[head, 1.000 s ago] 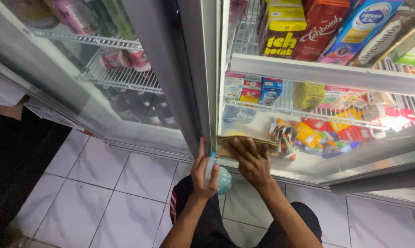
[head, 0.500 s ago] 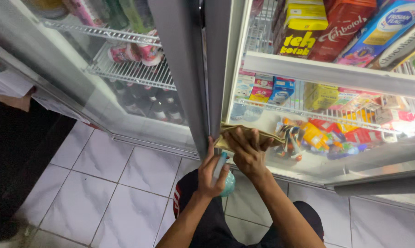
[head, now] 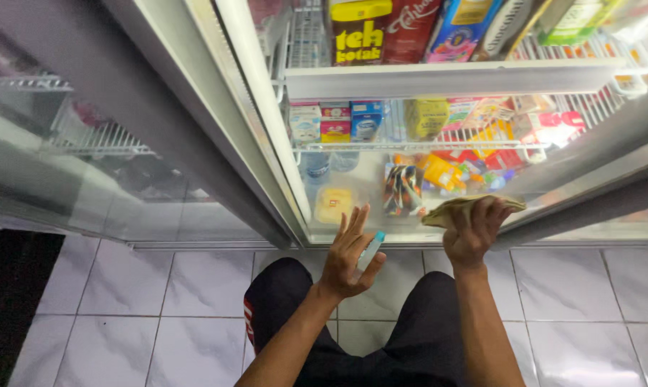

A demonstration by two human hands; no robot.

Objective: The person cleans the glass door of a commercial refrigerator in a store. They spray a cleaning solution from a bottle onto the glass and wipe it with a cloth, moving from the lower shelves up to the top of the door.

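Two hands, cloth (head: 461, 207) lying left-right

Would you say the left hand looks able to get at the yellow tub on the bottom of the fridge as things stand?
Probably not freely: the left hand already grips a small bottle, though its fingers are spread. The yellow tub lies just beyond it; whether the glass door stands between them, I cannot tell.
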